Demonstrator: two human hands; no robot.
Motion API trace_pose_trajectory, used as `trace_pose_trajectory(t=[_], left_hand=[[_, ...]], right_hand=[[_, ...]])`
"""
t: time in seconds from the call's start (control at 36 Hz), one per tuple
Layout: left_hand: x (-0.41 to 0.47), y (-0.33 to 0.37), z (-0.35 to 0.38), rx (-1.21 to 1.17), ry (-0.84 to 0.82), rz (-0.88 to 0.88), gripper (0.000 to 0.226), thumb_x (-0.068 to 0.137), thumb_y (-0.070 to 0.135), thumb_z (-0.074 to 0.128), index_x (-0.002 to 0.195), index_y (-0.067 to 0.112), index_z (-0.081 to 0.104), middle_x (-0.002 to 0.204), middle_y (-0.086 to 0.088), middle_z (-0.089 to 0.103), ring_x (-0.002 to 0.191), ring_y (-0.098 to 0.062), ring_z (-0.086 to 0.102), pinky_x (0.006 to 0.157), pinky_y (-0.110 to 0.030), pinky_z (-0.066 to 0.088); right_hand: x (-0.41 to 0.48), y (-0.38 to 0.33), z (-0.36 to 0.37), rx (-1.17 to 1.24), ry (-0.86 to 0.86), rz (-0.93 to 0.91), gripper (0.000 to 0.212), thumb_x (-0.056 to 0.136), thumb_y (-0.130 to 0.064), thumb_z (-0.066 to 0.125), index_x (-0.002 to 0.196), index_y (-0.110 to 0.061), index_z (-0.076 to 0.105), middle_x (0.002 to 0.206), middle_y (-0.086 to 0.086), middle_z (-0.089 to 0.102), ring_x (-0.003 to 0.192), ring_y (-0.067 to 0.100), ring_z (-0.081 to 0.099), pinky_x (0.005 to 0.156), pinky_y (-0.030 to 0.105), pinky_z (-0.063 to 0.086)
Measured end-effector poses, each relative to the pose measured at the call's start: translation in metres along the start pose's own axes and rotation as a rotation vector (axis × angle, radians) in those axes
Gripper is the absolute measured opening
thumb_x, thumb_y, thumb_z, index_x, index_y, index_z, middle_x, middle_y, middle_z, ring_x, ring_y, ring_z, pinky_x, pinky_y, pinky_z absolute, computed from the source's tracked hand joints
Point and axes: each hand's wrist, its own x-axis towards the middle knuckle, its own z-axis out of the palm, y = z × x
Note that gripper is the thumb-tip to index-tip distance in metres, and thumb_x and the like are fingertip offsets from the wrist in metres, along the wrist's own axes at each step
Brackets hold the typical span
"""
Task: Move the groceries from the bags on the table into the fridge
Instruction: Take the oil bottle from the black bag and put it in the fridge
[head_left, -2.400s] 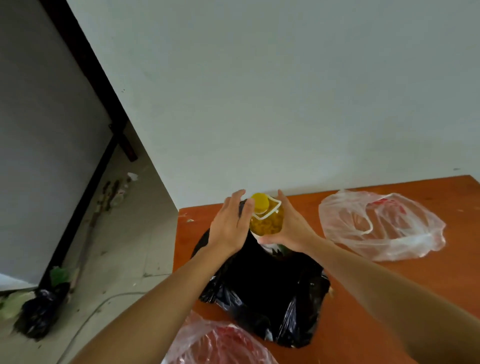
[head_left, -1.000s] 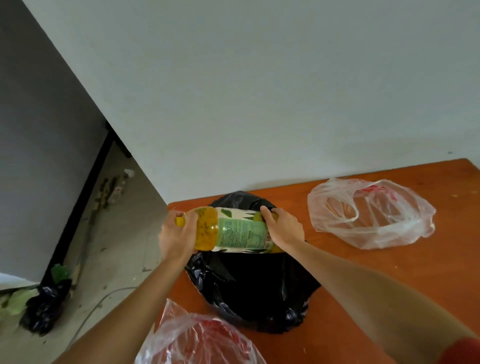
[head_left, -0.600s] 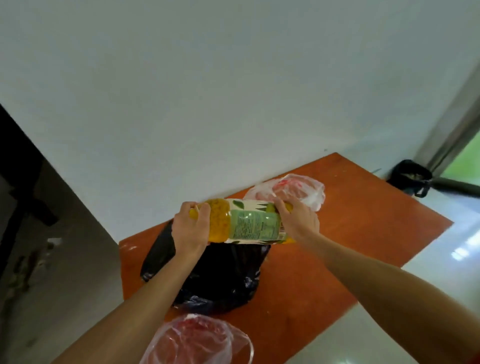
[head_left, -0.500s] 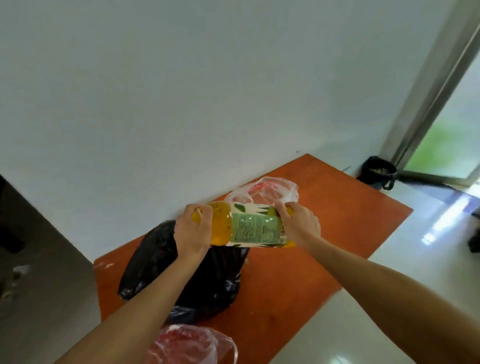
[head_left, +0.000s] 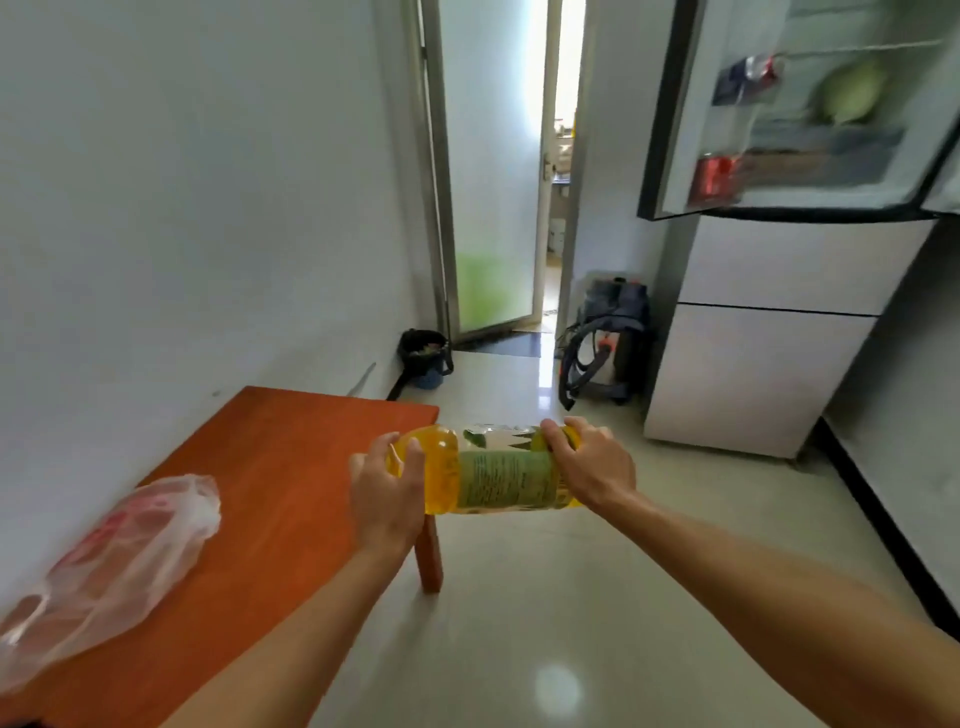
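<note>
White-walled room, pale glossy floor. An orange table (head_left: 291, 467) is set against the wall. A clear plastic bag (head_left: 119, 561) is laid on the table's near end. Just off the table's far corner, over the floor, a yellow bottle (head_left: 493, 473) is held sideways. Its cap end is gripped by the left hand (head_left: 387, 491) and its base end by the right hand (head_left: 589, 462). Well right of the table and beyond it, the fridge (head_left: 753, 374) is seen with its upper compartment open.

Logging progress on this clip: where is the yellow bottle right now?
Head view, centre: the yellow bottle lies sideways between the left hand and right hand, just past the table corner, with the open fridge ahead at upper right.
</note>
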Motion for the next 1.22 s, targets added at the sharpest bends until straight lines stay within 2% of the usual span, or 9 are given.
trace_pose_trajectory(t=[0.14, 0.25, 0.42, 0.58, 0.72, 0.83, 0.94, 1.08, 1.22], left_hand=[[-0.016, 0.076, 0.108, -0.085, -0.079, 0.109, 0.065, 0.082, 0.064, 0.033, 0.127, 0.023, 0.056, 0.110, -0.006, 0.047, 0.091, -0.021, 0.052, 0.076, -0.033, 0.044], [-0.021, 0.125, 0.176, -0.122, -0.147, 0.224, 0.065, 0.084, 0.062, 0.035, 0.131, 0.023, 0.055, 0.114, -0.009, 0.045, 0.090, -0.020, 0.050, 0.074, -0.029, 0.041], [-0.004, 0.189, 0.281, -0.165, -0.213, 0.372, 0.063, 0.086, 0.059, 0.039, 0.132, 0.019, 0.056, 0.111, -0.009, 0.045, 0.093, -0.022, 0.052, 0.076, -0.031, 0.044], [0.027, 0.255, 0.400, -0.188, -0.256, 0.522, 0.065, 0.084, 0.064, 0.038, 0.130, 0.022, 0.059, 0.107, -0.004, 0.045, 0.098, -0.024, 0.053, 0.078, -0.035, 0.048], [0.074, 0.319, 0.498, -0.156, -0.268, 0.694, 0.060, 0.084, 0.062, 0.043, 0.124, 0.023, 0.063, 0.109, -0.006, 0.049, 0.099, -0.024, 0.053, 0.072, -0.032, 0.045], [0.113, 0.389, 0.563, -0.177, -0.281, 0.812, 0.058, 0.084, 0.062, 0.044, 0.121, 0.022, 0.063, 0.107, -0.007, 0.049, 0.097, -0.024, 0.052, 0.066, -0.034, 0.050], [0.138, 0.451, 0.620, -0.187, -0.295, 0.889, 0.055, 0.085, 0.063, 0.043, 0.120, 0.024, 0.062, 0.106, -0.007, 0.048, 0.097, -0.024, 0.050, 0.068, -0.035, 0.051], [0.165, 0.522, 0.694, -0.225, -0.266, 0.938, 0.053, 0.085, 0.061, 0.044, 0.120, 0.025, 0.062, 0.106, -0.005, 0.047, 0.095, -0.022, 0.049, 0.066, -0.034, 0.048], [0.194, 0.581, 0.781, -0.240, -0.237, 0.976, 0.057, 0.086, 0.060, 0.043, 0.125, 0.023, 0.061, 0.113, -0.007, 0.049, 0.103, -0.023, 0.047, 0.074, -0.034, 0.047]], right_hand=[[0.041, 0.093, -0.077, 0.016, 0.135, 0.078, 0.072, 0.087, -0.078, 0.029, 0.132, -0.028, 0.054, 0.103, 0.007, 0.056, 0.086, 0.022, 0.057, 0.079, 0.042, 0.054], [0.071, 0.148, -0.124, 0.019, 0.210, 0.143, 0.066, 0.090, -0.073, 0.032, 0.135, -0.028, 0.052, 0.111, 0.010, 0.057, 0.092, 0.025, 0.058, 0.076, 0.036, 0.048], [0.129, 0.221, -0.175, 0.055, 0.314, 0.240, 0.068, 0.088, -0.078, 0.029, 0.129, -0.029, 0.054, 0.111, 0.009, 0.056, 0.095, 0.025, 0.057, 0.082, 0.041, 0.049], [0.211, 0.294, -0.215, 0.104, 0.406, 0.346, 0.057, 0.093, -0.068, 0.038, 0.126, -0.026, 0.058, 0.104, 0.004, 0.053, 0.088, 0.018, 0.046, 0.074, 0.032, 0.034], [0.298, 0.351, -0.231, 0.252, 0.525, 0.450, 0.056, 0.089, -0.071, 0.042, 0.111, -0.024, 0.065, 0.098, 0.005, 0.065, 0.086, 0.022, 0.059, 0.071, 0.034, 0.047], [0.372, 0.384, -0.267, 0.348, 0.652, 0.514, 0.063, 0.075, -0.082, 0.040, 0.103, -0.031, 0.066, 0.093, -0.001, 0.066, 0.086, 0.023, 0.062, 0.079, 0.041, 0.053], [0.436, 0.416, -0.311, 0.372, 0.699, 0.520, 0.041, 0.087, -0.067, 0.050, 0.104, -0.033, 0.065, 0.097, -0.003, 0.063, 0.089, 0.021, 0.059, 0.076, 0.036, 0.048], [0.520, 0.459, -0.361, 0.396, 0.760, 0.501, 0.038, 0.088, -0.061, 0.052, 0.107, -0.031, 0.066, 0.099, -0.002, 0.064, 0.085, 0.018, 0.057, 0.064, 0.030, 0.040], [0.616, 0.509, -0.414, 0.422, 0.768, 0.452, 0.044, 0.081, -0.067, 0.051, 0.105, -0.034, 0.066, 0.101, -0.003, 0.065, 0.092, 0.021, 0.060, 0.082, 0.039, 0.050]])
